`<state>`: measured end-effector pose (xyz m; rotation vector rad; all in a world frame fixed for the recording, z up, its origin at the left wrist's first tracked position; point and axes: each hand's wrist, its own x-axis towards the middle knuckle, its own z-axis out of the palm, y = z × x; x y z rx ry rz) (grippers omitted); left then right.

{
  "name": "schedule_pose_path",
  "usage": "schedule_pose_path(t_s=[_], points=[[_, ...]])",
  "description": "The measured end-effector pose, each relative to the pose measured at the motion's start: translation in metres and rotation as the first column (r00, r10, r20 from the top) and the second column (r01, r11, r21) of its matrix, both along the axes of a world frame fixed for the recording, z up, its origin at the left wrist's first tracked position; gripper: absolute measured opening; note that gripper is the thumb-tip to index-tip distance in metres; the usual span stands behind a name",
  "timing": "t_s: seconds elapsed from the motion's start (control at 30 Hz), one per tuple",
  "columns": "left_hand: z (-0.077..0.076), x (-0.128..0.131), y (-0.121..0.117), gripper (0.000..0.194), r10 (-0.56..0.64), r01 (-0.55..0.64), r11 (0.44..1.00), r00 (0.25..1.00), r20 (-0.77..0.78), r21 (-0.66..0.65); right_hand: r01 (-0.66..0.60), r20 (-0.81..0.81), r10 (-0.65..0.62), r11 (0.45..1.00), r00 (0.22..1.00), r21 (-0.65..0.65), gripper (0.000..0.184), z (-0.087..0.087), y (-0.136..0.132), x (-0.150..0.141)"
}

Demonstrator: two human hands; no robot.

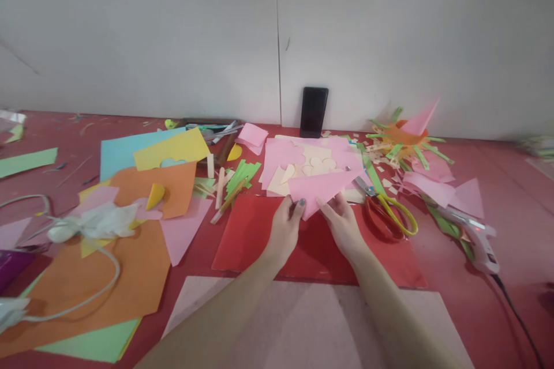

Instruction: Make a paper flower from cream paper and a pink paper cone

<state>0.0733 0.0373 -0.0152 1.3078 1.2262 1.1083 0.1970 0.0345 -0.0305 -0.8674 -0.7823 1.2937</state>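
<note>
Between my two hands is a folded pink paper triangle (pixel 322 187), held above a red board (pixel 251 236). My left hand (pixel 285 225) pinches its left edge, the thumb lying on the front of the paper. On the lower right side, my right hand (pixel 340 219) grips the same triangle with thumb and fingers. Behind it lie pink sheets (pixel 281 153) and cream paper cut-outs (pixel 320 165). Scissors with yellow and red handles (pixel 392 210) rest just right of my right hand, their blades pointing toward the paper.
A black phone (pixel 314 112) leans on the wall. A paper flower-like craft (pixel 407 135) stands at the right, near a glue gun (pixel 478 239) with its cord. Orange sheets (pixel 108 277), a white cable (pixel 115 277) and green strips (pixel 244 176) cover the left side.
</note>
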Motion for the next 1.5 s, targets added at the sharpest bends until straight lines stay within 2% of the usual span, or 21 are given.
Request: schedule_pose_path(t_s=[0.33,0.53,0.7,0.83,0.93,1.13,1.27,1.37,1.5], points=[[0.0052,0.0001,-0.0024,0.028,-0.039,0.040,0.999,0.999,0.019,-0.020,0.040,0.039,-0.040,0.999,0.998,-0.013,0.039,0.0022,-0.0005,-0.0011],[0.0051,-0.0002,-0.0038,0.020,-0.130,0.135,0.991,0.974,0.186,-0.016,0.069,0.017,-0.068,0.993,0.998,-0.093,0.038,0.0011,-0.0023,-0.0002],[0.0068,0.0015,-0.0053,0.021,-0.137,0.139,0.990,0.983,0.119,-0.003,0.033,-0.043,-0.038,0.994,0.998,-0.106,0.033,0.0034,-0.0028,0.0003],[0.0084,0.0034,-0.0069,0.020,-0.167,0.168,0.986,0.979,0.114,0.001,0.068,-0.088,-0.082,0.986,0.993,-0.155,0.028,0.0052,-0.0018,0.0007],[0.0091,0.0031,-0.0069,0.027,-0.147,0.147,0.989,0.987,0.061,0.007,0.061,-0.111,-0.081,0.982,0.990,-0.177,0.025,0.0044,-0.0012,0.0015],[0.0097,0.0013,-0.0056,0.025,-0.076,0.076,0.996,0.997,-0.007,0.042,0.049,-0.019,-0.050,0.998,0.999,-0.048,0.029,0.0014,-0.0006,-0.0003],[0.0084,0.0010,-0.0063,0.022,-0.061,0.068,0.995,0.994,-0.090,0.079,0.066,0.056,-0.064,0.997,0.996,-0.039,0.027,0.0011,-0.0002,-0.0023],[0.0068,0.0018,-0.0073,0.019,-0.139,0.144,0.984,0.989,-0.056,0.103,0.078,0.018,-0.077,0.995,0.997,-0.060,0.023,0.0013,-0.0001,-0.0018],[0.0063,0.0031,-0.0090,0.024,-0.267,0.263,0.958,0.964,0.017,0.110,0.039,-0.102,-0.053,0.990,0.993,-0.137,0.030,0.0048,-0.0004,0.0004]])
